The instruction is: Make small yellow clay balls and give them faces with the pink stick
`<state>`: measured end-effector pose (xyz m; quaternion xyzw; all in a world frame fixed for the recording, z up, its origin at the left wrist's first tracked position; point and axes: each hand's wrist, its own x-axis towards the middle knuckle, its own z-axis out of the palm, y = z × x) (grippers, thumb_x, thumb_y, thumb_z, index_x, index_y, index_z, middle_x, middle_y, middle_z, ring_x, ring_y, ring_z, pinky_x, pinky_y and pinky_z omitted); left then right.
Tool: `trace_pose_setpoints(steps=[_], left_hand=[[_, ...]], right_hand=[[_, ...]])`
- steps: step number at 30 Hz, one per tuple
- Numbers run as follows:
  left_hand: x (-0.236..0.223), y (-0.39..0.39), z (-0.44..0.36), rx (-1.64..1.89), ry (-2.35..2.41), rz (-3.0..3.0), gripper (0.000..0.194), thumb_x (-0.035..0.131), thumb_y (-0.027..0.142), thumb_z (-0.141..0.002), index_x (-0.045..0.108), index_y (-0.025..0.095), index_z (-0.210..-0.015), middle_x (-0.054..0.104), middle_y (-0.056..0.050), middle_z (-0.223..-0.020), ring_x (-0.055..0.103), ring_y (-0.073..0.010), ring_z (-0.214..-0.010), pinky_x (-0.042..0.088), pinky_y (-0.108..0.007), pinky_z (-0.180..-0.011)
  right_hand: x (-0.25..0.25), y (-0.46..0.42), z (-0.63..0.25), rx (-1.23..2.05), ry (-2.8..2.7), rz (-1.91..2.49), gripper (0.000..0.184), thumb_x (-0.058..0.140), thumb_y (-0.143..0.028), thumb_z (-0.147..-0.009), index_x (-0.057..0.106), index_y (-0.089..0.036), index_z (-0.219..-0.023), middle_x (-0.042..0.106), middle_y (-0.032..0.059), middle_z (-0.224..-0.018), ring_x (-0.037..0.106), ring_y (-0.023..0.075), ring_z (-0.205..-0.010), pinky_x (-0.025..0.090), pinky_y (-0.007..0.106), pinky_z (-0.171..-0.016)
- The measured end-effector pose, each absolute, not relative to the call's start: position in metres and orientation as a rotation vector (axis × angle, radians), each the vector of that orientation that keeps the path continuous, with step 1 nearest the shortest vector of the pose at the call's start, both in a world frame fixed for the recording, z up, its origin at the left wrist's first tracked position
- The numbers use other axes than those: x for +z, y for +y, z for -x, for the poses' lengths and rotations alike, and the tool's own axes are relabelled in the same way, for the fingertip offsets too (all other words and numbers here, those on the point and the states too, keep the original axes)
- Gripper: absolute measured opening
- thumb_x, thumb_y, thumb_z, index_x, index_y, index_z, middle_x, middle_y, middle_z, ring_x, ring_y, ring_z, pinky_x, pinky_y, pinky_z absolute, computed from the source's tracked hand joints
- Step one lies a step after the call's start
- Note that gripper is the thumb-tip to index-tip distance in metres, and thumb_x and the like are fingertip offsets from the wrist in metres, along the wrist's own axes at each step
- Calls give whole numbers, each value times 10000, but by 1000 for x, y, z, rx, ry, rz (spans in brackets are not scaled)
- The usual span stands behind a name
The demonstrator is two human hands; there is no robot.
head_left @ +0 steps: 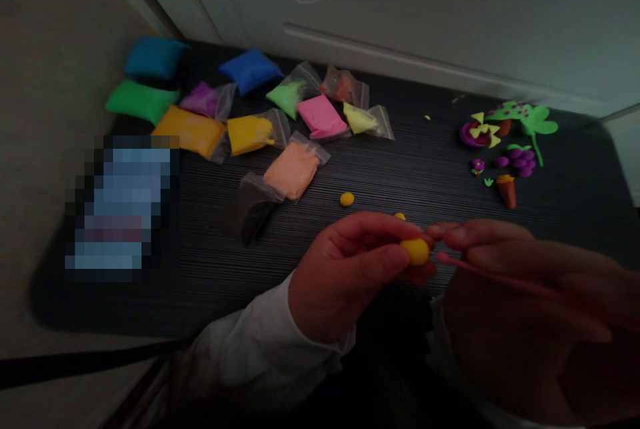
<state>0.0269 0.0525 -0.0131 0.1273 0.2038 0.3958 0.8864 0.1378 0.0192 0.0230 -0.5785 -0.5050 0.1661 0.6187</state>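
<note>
Between the thumb and fingers of my left hand [345, 265] is a yellow clay ball [416, 251]. My right hand [525, 275] grips a thin pink modelling tool [505, 277], its small rounded tip pointing at the ball with a slight gap between them. A smaller yellow clay ball [347, 199] lies on the dark table beyond my left hand. Another little yellow piece [399, 217] shows just past my left fingers, partly covered by them.
Several bags of coloured clay, such as the orange one [190, 131] and the peach one [293, 167], lie at the back left of the table [200, 309]. A pixelated phone-like object [120, 209] is at left. Finished clay pieces, including purple grapes [523, 162] and a brown cone [507, 191], sit at right.
</note>
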Motion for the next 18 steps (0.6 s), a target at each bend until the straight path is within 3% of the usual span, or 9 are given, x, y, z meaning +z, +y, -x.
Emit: trace_pose_setpoints(steps=[5, 11, 18], left_hand=[[-11, 53, -27, 821, 425, -236, 103, 696, 136, -661, 687, 193, -745, 686, 14, -766, 626, -102, -677, 524, -192, -636], [-12, 53, -28, 832, 388, -243, 105, 677, 125, -679, 685, 184, -766, 684, 17, -778, 623, -87, -672, 517, -176, -649], [-11, 52, -27, 834, 427, -271, 100, 682, 135, -680, 680, 182, -768, 678, 12, -792, 625, -94, -685, 517, -189, -656]], right_hand=[[21, 15, -143, 468, -1177, 1201, 119, 532, -235, -789, 532, -347, -750, 665, -102, -772, 635, 134, -713, 543, 329, -676], [22, 16, -138, 430, -1151, 1239, 94, 511, -258, -790, 538, -347, -777, 653, -54, -684, 645, 198, -655, 548, 421, -593], [21, 22, -136, 467, -1049, 1148, 169, 512, -183, -791, 533, -349, -770, 675, -100, -741, 631, 158, -672, 532, 371, -633]])
